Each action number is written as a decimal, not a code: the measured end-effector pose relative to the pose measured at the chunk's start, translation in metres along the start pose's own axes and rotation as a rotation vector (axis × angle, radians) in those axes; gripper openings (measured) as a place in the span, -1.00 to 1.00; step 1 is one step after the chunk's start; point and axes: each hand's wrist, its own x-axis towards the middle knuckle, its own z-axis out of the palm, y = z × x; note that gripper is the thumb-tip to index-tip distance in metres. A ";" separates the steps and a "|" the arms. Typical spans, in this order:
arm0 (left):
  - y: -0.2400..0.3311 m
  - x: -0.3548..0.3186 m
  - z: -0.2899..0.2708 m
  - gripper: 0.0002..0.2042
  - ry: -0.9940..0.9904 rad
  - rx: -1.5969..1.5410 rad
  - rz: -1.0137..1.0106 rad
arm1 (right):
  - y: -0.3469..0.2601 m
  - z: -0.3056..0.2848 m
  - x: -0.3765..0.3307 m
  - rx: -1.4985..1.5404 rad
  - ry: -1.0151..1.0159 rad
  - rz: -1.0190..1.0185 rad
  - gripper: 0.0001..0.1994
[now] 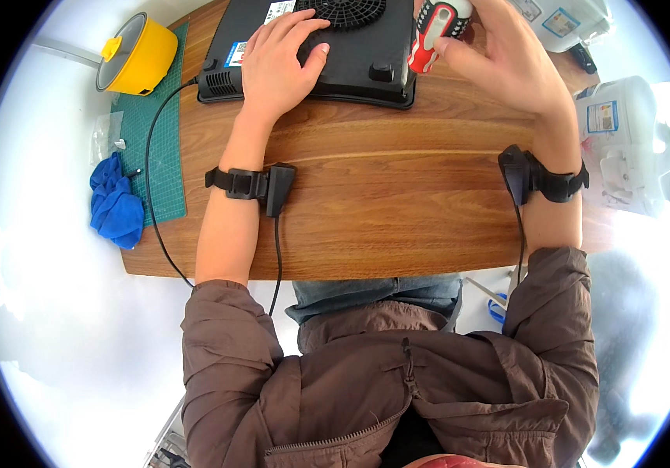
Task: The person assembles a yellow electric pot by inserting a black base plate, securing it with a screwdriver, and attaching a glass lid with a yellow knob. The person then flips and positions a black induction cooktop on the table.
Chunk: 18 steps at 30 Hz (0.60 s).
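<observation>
- A flat black plastic appliance turned underside up [350, 58], with a round vent grille and rubber feet, was seen lying at the far edge of the brown wood-grain table [381, 210].
- The left hand [280, 62] was laid palm-down on the appliance base, its fingers [304, 35] spread flat and closed on nothing, the tips resting just short of the grille.
- A red, white and black ribbed-handled screwdriver [434, 31] was gripped by the right hand [506, 58], whose fingers were wrapped around the handle; the tool stood just beyond the appliance's right edge, between the two hands.
- The tool's tip was hidden, so whether it sat in a screw could not be told.
- The step in hand was judged to be the bracing of the base while a fastener near its right side was worked.
- The next move was judged to call for steady downward pressure from the flat hand and the tool kept square to the screw.
- Well to the left of the left fingers, a yellow lidded pot [136, 54], a green cutting mat [159, 148] and a crumpled blue cloth [115, 204] were seen.
- A black power cord [155, 195] was seen running from the appliance across the mat.
</observation>
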 end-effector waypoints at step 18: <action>0.022 0.017 -0.012 -0.61 -0.185 0.058 -0.055 | -0.007 -0.006 -0.001 -0.163 -0.002 0.082 -0.62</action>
